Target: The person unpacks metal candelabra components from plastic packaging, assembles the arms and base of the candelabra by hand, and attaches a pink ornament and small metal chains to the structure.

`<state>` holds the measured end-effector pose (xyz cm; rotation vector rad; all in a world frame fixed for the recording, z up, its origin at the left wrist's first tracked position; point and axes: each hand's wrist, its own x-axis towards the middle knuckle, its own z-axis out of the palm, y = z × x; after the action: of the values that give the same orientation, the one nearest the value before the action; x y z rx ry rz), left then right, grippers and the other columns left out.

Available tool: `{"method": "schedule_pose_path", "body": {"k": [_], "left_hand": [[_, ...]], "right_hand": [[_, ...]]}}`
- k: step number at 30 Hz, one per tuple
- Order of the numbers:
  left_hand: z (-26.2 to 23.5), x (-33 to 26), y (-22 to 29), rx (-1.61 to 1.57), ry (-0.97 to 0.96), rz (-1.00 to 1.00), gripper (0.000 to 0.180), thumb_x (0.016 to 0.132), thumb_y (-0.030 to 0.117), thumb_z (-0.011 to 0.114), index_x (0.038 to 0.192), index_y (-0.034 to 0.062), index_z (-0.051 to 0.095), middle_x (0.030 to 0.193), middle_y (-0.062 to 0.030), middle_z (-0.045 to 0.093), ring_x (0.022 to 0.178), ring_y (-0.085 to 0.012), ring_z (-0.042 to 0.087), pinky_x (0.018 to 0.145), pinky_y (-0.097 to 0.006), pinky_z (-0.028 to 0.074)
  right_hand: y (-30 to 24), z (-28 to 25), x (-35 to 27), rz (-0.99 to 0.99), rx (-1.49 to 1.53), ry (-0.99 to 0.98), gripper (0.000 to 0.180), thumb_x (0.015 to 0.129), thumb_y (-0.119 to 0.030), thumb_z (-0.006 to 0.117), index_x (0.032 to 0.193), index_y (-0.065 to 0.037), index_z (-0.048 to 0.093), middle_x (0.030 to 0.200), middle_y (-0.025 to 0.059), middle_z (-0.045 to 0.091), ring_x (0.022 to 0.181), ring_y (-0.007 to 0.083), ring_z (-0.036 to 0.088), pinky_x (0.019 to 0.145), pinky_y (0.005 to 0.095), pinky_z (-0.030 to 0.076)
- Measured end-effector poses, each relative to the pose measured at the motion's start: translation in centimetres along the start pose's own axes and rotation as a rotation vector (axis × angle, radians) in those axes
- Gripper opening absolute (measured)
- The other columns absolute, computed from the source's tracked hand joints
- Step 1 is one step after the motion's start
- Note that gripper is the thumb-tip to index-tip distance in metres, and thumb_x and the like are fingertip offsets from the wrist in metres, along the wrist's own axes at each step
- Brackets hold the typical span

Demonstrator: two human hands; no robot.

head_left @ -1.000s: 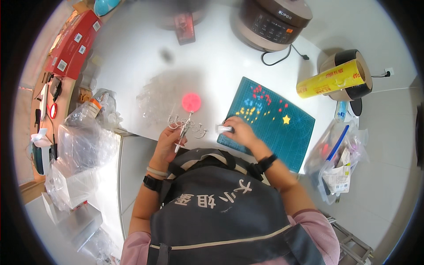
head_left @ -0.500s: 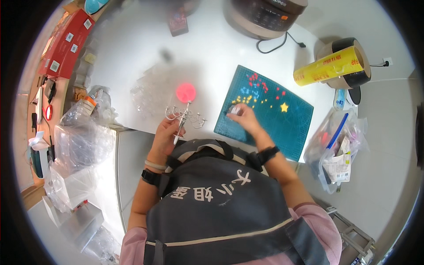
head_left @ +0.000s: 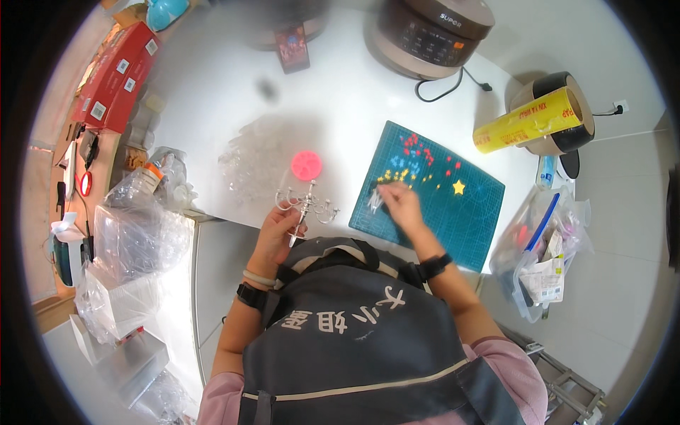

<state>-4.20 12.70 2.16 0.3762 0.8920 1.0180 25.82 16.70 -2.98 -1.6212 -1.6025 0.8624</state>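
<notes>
My left hand [head_left: 278, 235] is closed around the stem of a small silver candelabra [head_left: 306, 204], whose curled arms spread out above the fingers. Just beyond it on the table is a round pink silicone mould [head_left: 306, 166]. Over the left part of a green cutting mat [head_left: 453, 223], my right hand [head_left: 402, 204] has its fingers pinched beside some thin white pieces [head_left: 375, 200]; whether it grips them cannot be made out. Small yellow stars [head_left: 397, 176], blue pieces [head_left: 404, 160] and red pieces [head_left: 418, 150] lie scattered on the mat, with one larger yellow star [head_left: 459, 187] to their right.
Clear plastic wrapping [head_left: 248, 159] lies left of the mould. At the back are a phone [head_left: 292, 49] and a brown cooker [head_left: 432, 39]. A yellow wrap roll [head_left: 528, 122] and a plastic bag of items [head_left: 542, 248] are on the right. Red boxes [head_left: 117, 78] stand at the far left.
My right hand has shifted slightly, and the white pieces beside its fingertips now appear spread out lower on the mat. My left hand still holds the candelabra. The whole view has moved a little.
</notes>
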Motion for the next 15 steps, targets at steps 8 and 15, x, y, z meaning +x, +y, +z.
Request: {"method": "schedule_pose_path", "body": {"k": [8, 15], "left_hand": [[0.5, 0.2, 0.3, -0.014, 0.080, -0.037, 0.020, 0.086, 0.008, 0.059, 0.105, 0.0097, 0.056, 0.081, -0.0039, 0.060, 0.064, -0.0158, 0.059, 0.056, -0.025, 0.047], [0.0, 0.7, 0.5, 0.062, 0.091, -0.009, 0.022, 0.086, 0.007, 0.053, 0.107, 0.0012, 0.055, 0.070, 0.0000, 0.052, 0.064, -0.0118, 0.053, 0.058, -0.026, 0.045]], "right_hand": [[-2.4, -1.0, -0.4, -0.112, -0.044, 0.086, 0.015, 0.082, -0.019, 0.068, 0.090, -0.008, 0.071, 0.085, 0.0035, 0.062, 0.063, 0.0149, 0.057, 0.058, 0.0253, 0.046], [-1.5, -0.8, 0.1, -0.079, -0.047, 0.162, 0.017, 0.084, -0.019, 0.065, 0.092, -0.005, 0.070, 0.080, 0.0060, 0.065, 0.065, 0.0174, 0.061, 0.059, 0.0265, 0.048]]}}
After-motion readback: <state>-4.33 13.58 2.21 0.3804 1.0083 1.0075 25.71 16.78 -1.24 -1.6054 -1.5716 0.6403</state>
